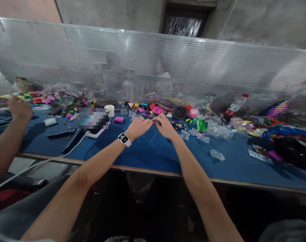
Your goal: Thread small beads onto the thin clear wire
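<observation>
My left hand (140,127), with a watch (124,138) on its wrist, is closed, its fingertips pinched together above the table. Its fingertips meet those of my right hand (163,126), which is closed in a pinch too. A thin clear thread (149,140) curves down from between the two hands over the blue tabletop. At the fingertips there may be something small and dark, too small to name. A pink packet (118,119) lies left of my left hand, and a black tag with white marks (178,125) lies right of my right hand.
Scissors (63,132) and a phone-like device on a white cable (94,132) lie at left. Further left is a co-worker's hand (20,107). Plastic bags (217,155), a cola bottle (236,107) and colourful scraps line the back, before a perforated metal screen (142,64).
</observation>
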`<state>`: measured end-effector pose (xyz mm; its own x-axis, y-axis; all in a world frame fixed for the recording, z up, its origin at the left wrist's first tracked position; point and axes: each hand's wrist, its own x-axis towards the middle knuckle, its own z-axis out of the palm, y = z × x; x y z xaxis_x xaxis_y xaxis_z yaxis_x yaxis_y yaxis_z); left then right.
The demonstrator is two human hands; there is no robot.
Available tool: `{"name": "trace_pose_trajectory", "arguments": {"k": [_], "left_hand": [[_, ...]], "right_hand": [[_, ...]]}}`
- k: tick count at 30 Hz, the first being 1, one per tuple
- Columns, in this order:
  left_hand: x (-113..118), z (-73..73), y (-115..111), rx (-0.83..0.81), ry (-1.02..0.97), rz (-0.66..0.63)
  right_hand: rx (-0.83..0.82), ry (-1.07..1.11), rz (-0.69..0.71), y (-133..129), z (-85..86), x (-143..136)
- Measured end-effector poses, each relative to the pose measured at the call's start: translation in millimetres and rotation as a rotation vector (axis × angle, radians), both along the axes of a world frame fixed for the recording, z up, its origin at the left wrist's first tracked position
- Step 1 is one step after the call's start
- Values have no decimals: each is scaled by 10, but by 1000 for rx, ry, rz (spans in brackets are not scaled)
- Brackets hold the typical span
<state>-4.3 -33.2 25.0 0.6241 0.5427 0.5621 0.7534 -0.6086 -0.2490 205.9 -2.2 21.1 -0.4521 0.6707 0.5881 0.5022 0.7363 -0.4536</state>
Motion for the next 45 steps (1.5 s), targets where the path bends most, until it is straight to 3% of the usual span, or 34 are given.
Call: {"name": "trace_pose_trajectory", "arguments": {"k": [11, 19, 30, 38, 45], "left_hand": [[11, 26, -14, 42, 57, 27], [39, 37, -34, -40, -54, 66], [80, 56, -89, -212, -197, 218], [49, 43, -45, -163, -161, 229], [33, 52, -37, -132, -117, 209]], "right_hand": [[-168, 28, 27, 89, -66, -24], [226, -31, -18, -53, 0, -36], [531, -340, -214, -72, 48, -76], [558, -386, -262, -61, 2, -123], [405, -263, -197, -60, -7, -103]]}}
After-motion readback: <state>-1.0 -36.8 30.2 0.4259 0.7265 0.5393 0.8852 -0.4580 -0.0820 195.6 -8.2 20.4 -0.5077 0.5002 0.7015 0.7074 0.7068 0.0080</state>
